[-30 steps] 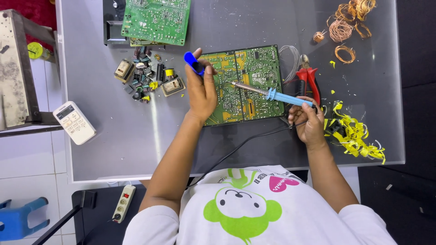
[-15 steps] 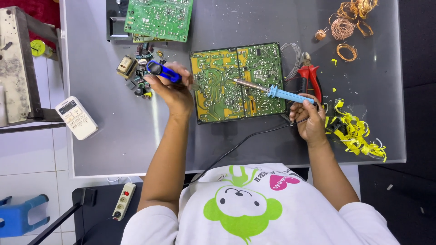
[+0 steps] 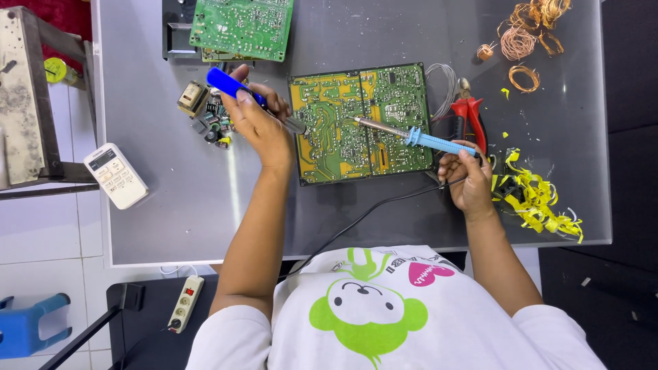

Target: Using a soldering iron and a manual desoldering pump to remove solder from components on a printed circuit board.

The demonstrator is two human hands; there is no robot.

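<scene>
bare table point(image 3: 178, 205) left; yellow scraps point(image 3: 541, 202) crowd right.

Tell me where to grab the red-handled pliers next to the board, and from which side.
Take the red-handled pliers by the two red grips, probably from the table's right. They lie flat with the metal nose pointing to the far edge. The circuit board and a wire loop crowd their left side; the right hand with the soldering iron crosses the near end.

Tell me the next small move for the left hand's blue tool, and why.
Probably bring the pump tip down to the joint under the iron tip. The left hand holds it at the board's left edge, apart from the iron in the right hand.
</scene>
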